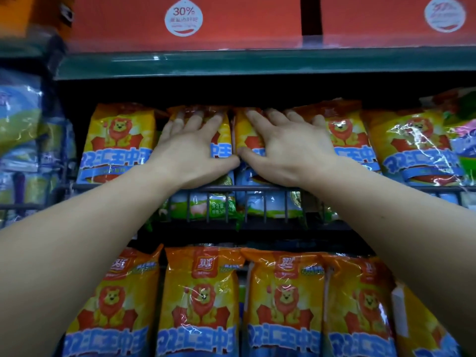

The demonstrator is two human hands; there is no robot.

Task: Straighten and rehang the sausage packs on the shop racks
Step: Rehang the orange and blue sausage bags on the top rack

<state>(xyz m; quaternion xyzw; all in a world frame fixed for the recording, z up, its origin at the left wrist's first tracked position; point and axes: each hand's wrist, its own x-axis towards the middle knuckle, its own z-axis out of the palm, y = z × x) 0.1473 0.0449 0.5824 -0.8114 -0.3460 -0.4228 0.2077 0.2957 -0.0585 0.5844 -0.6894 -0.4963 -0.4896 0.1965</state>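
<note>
head view: sausage packs [118, 140] in wire rack [206, 188]

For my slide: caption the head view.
Left hand and right hand press flat on two yellow lion-print sausage packs in the upper black wire rack.
</note>
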